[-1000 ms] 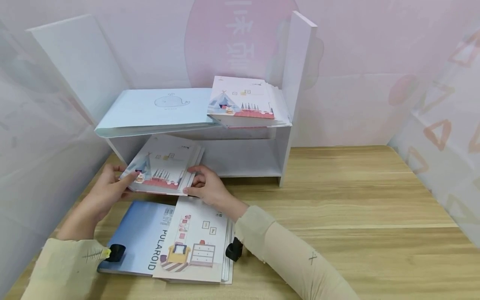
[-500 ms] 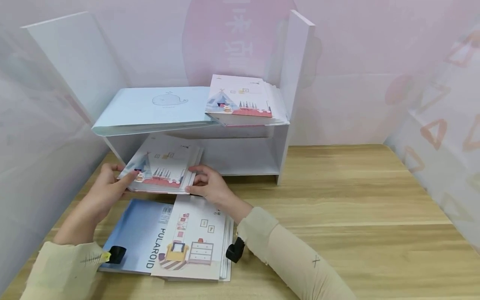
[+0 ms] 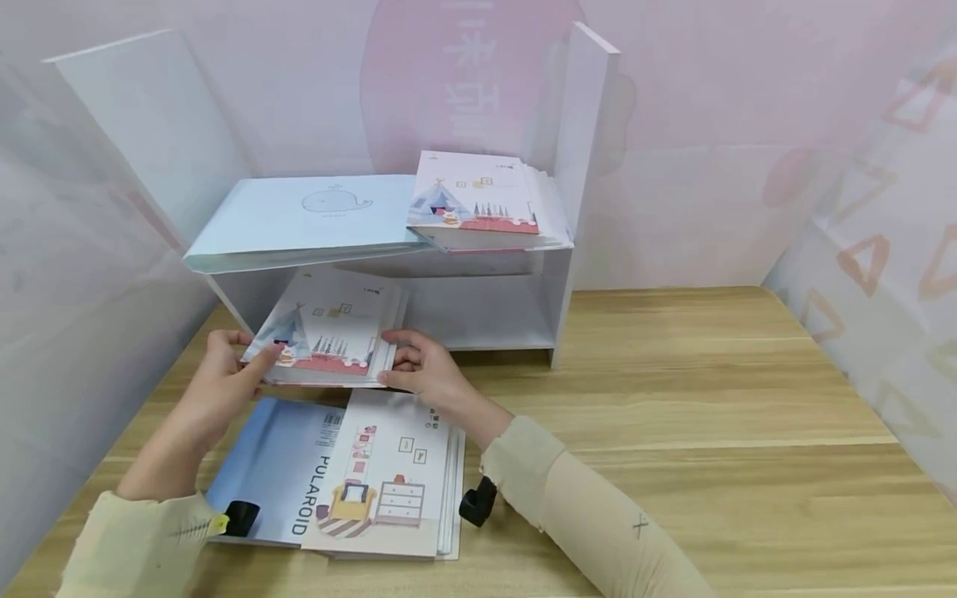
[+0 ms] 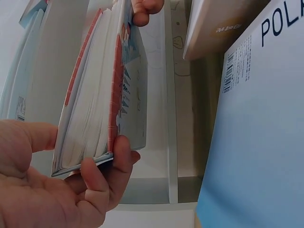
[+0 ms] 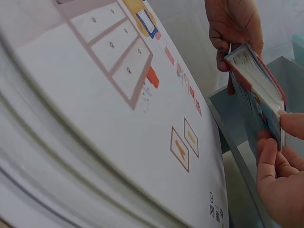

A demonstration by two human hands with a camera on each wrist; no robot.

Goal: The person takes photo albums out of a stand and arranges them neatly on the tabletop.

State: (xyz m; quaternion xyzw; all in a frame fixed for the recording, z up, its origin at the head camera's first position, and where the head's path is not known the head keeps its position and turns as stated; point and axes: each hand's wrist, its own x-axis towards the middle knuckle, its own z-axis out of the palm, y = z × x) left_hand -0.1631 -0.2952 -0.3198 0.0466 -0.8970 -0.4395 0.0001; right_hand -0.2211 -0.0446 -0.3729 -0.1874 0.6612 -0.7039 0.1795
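Both hands hold a thick photo album (image 3: pixel 321 324) with a tent-and-trees cover, its far part inside the lower level of a white desk shelf (image 3: pixel 486 311) and its near edge sticking out in front. My left hand (image 3: pixel 224 382) grips the near left corner, thumb on the cover; in the left wrist view its fingers curl round the album's corner. With thumb and fingers, my right hand (image 3: pixel 429 374) pinches the right side. Just below, on the table, a white album with a chest-of-drawers picture (image 3: pixel 396 490) overlaps a blue album marked PULAROID (image 3: pixel 280 465).
On the shelf's top level lie a pale blue whale album (image 3: pixel 299 220) and, to its right, another tent-cover album (image 3: pixel 474 195). Tall side panels (image 3: pixel 586 124) flank that level. Wooden table surface (image 3: pixel 688 415) extends to the right.
Both hands and the gripped album have shifted very slightly to the right relative to the shelf. The grip looks the same, and the other albums stay where they were.
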